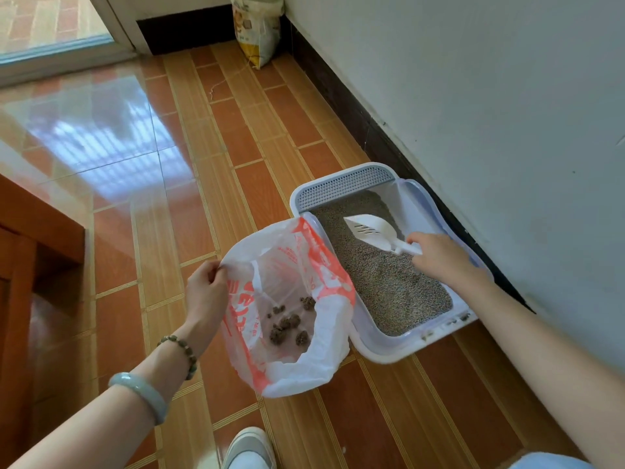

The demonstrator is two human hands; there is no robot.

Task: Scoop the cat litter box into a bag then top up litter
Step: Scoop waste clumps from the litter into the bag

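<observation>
Glossy tiled floor (pixel 236 137) under litter box (pixel 389 355)

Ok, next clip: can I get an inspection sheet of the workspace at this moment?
Surface: glossy orange-tiled floor; litter box sits along the wall.
Job's things: the box holds grey litter; white scoop above it, looks empty; red-printed bag beside the box, clumps inside; litter sack upright in the far corner.
Clutter: crumbs on the box's near rim; thin string on the floor near the sack.
Hands: left hand pinches the bag's edge, holding it open; right hand grips the scoop's handle.
Cables: nothing seen.
Surroundings: wooden furniture at left, glass door far left, a shoe at the bottom edge.
</observation>
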